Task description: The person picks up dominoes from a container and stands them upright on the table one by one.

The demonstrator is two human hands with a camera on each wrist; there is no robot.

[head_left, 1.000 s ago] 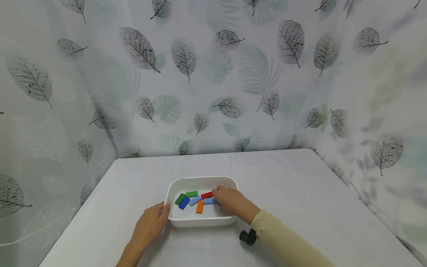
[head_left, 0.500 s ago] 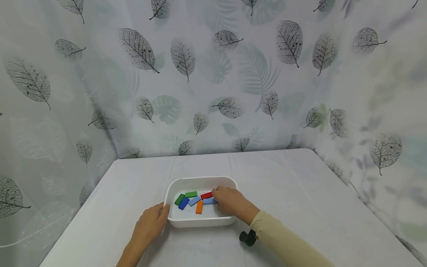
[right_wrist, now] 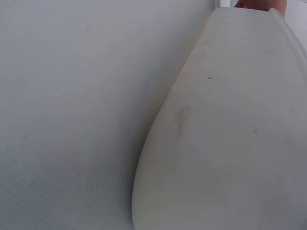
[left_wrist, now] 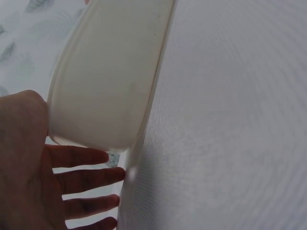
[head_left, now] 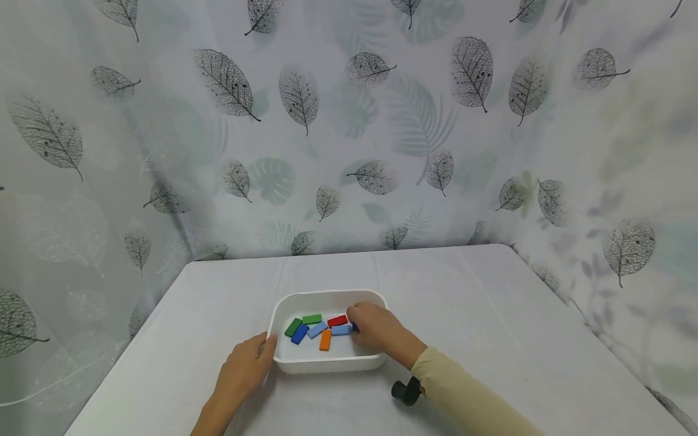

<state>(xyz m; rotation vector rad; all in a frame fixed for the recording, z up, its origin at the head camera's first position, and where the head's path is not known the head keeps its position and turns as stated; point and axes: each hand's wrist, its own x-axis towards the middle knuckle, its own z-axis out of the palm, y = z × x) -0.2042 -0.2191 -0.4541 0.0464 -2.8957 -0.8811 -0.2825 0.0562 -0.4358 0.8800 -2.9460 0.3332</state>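
Note:
A white tray (head_left: pixel 329 366) sits on the table in the head view, with flat coloured blocks lying inside. Among them are a red block (head_left: pixel 337 321), an orange block (head_left: pixel 325 340), a blue block (head_left: pixel 300 334) and a green block (head_left: pixel 312 318). My left hand (head_left: pixel 243 365) rests against the tray's left end; its fingers look straight and spread in the left wrist view. Inside the tray's right side, my right hand (head_left: pixel 376 327) has curled fingers and pinches a dark blue block (head_left: pixel 355 327), mostly hidden. The right wrist view shows only the tray's outer wall (right_wrist: pixel 216 124) beside the tablecloth.
A small black device (head_left: pixel 406 392) hangs under the cuff of the beige right sleeve (head_left: pixel 463 390). The white-covered table (head_left: pixel 463 290) extends around the tray. Leaf-patterned curtains (head_left: pixel 338 133) enclose it behind and at both sides.
My right fingers have shifted slightly, so more of the red block and a dark blue edge show. The left hand and tray stay put; the view tilts a little.

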